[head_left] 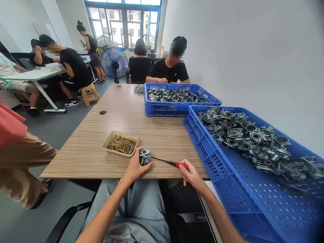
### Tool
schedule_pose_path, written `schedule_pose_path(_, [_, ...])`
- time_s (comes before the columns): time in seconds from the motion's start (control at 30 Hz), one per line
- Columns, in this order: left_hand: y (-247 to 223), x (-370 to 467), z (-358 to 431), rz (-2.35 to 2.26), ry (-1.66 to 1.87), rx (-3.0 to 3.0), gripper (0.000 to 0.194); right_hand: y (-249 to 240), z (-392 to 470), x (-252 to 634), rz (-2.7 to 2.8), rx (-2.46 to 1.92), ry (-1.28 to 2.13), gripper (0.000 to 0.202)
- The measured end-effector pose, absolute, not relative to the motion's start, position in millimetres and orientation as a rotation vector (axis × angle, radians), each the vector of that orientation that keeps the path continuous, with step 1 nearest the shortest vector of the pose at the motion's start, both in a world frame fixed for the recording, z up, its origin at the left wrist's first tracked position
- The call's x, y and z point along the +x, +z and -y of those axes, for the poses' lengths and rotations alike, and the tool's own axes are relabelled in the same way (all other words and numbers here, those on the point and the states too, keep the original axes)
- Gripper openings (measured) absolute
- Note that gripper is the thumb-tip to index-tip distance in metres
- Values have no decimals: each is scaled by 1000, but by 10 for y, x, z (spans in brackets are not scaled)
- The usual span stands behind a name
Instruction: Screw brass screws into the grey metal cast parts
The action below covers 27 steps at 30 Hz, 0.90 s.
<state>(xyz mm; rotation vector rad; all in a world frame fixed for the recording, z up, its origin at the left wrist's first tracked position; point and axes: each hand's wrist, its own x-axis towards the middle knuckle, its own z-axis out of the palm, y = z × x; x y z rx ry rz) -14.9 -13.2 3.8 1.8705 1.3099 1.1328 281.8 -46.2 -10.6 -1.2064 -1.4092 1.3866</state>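
My left hand (pixel 135 167) is closed around a metal carburetor body (pixel 144 156) just over the near edge of the table. In my right hand (pixel 192 176) is a screwdriver (pixel 181 165) with a red and black handle. Its long thin shaft points left, and the tip meets the right side of the carburetor body; the exact contact spot is too small to make out. Just beyond my left hand sits a shallow beige tray (pixel 104 146) full of small brass-coloured parts (pixel 121 143).
A blue crate (pixel 211 163) of metal carburetor bodies (pixel 247 136) stands at my right. Behind it is another filled blue crate (pixel 162 109), with a seated person (pixel 168 70) beyond. A person in tan trousers (pixel 17 169) is close on the left. A fan (pixel 114 64) stands farther back.
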Motion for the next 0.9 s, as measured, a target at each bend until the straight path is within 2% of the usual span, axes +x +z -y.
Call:
schedule_pose_path(0.23, [50, -149, 136, -1293, 1146, 1877, 64, -95, 474, 2839, 1420, -1206, 1380, 32])
schedule_pose_path(0.9, [48, -141, 140, -1311, 1130, 1869, 64, -79, 460, 2800, 1390, -1211, 1400, 39])
